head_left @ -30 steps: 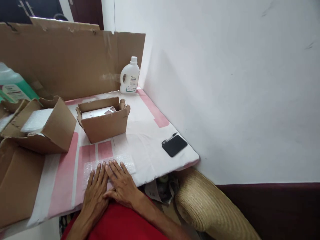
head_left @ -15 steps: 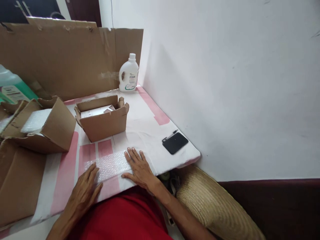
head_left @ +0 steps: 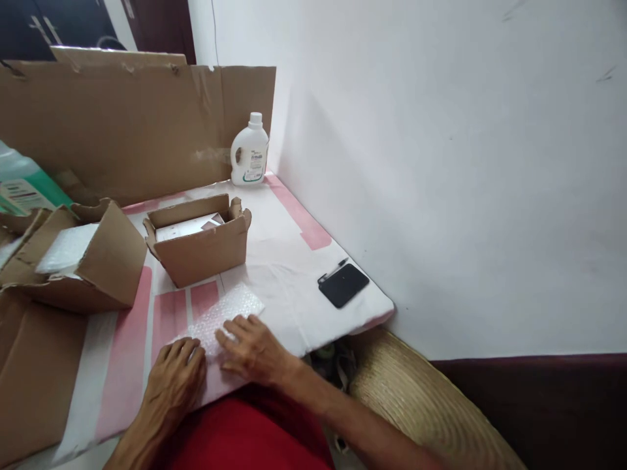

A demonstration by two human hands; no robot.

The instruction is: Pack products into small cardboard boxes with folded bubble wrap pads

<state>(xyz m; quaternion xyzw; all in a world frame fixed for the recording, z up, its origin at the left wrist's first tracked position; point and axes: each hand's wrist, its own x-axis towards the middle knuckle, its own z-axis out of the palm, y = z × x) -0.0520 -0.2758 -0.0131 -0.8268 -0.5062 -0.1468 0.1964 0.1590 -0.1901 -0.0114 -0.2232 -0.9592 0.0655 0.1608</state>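
A small piece of clear bubble wrap [head_left: 225,312] lies at a slant on the table before me, its far right end pointing away. At its near left end my left hand [head_left: 179,371] is closed, fingers bent and pressed together on the wrap. My right hand [head_left: 252,346] has its fingers curled over the wrap's near right edge, the thumb tucked low beside them. Both palms face down, so the fingers' undersides are hidden. Just beyond the wrap stands an open cardboard box [head_left: 203,258] with a white box [head_left: 189,226] inside.
Cardboard boxes [head_left: 110,261] holding bubble-wrapped items stand at left, near a jug of green liquid [head_left: 36,183]. A white bottle [head_left: 249,153] stands by the cardboard panel [head_left: 122,130]. A black pad [head_left: 343,285] with a pen [head_left: 337,267] lies right. A woven basket [head_left: 416,398] stands below.
My flat, spread fingers have curled. The right hand has moved left and nearer to me, closer to the left hand. The bubble wrap has turned, its right end swinging away from me.
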